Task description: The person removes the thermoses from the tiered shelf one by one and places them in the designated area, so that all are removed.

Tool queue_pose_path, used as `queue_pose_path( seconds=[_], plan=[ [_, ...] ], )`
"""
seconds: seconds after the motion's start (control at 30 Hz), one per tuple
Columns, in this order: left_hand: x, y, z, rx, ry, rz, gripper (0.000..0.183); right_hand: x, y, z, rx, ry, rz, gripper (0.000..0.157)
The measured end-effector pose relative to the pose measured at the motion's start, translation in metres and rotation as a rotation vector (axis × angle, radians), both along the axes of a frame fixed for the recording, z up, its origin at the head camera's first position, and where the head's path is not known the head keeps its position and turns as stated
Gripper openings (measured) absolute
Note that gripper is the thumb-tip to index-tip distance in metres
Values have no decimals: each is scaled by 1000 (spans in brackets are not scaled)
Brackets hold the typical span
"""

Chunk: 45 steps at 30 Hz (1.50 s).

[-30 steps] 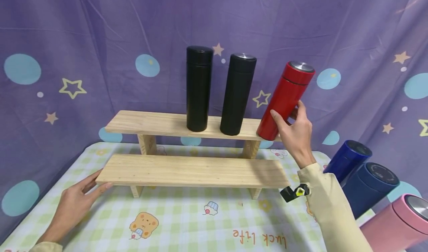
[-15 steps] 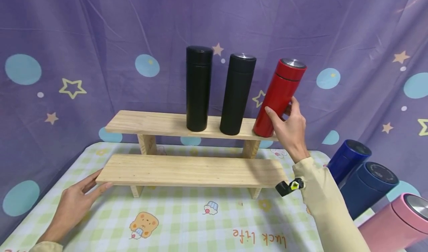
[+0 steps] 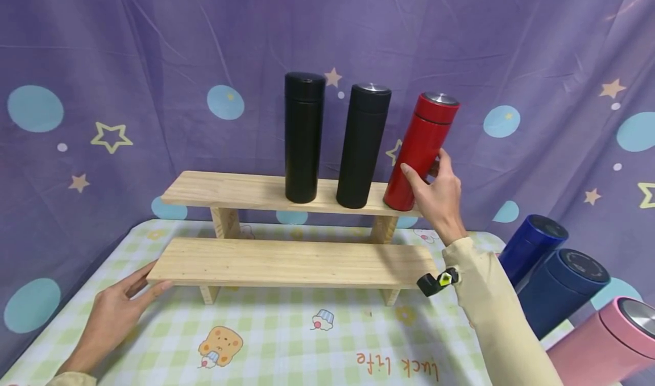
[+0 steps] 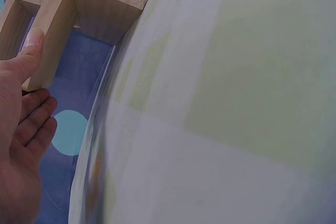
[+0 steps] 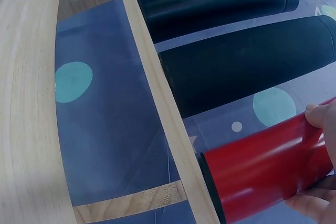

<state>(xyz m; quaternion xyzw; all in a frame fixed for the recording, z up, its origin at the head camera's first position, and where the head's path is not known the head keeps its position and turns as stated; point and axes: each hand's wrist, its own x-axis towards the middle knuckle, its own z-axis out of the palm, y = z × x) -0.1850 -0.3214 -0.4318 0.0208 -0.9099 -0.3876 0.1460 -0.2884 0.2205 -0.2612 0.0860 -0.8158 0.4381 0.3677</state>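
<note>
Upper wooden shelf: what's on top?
One black bottle, another black bottle to its right, and, at the right end of the shelf, a red bottle gripped by the right hand. The wood under their bases is covered.

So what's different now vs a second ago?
The red bottle, held in the right hand, has shifted left at the upper shelf, closer to the black bottles. Nothing newly gripped or let go. Unchanged: both black bottles, and the left hand at the left end of the lower shelf.

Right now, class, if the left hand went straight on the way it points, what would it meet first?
The left hand would likely meet the lower shelf first; its thumb appears to touch it.
</note>
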Motion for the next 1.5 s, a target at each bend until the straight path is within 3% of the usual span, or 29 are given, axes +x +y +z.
queue_pose_path(
  seconds=[0.87, 1.5],
  plan=[
    [1, 1, 1, -12, 17, 10, 74, -4, -8, -1, 37, -45, -32, 70],
    [-1, 1, 0, -15, 7, 6, 74, -4, -5, -4, 26, -50, 44, 73]
  ],
)
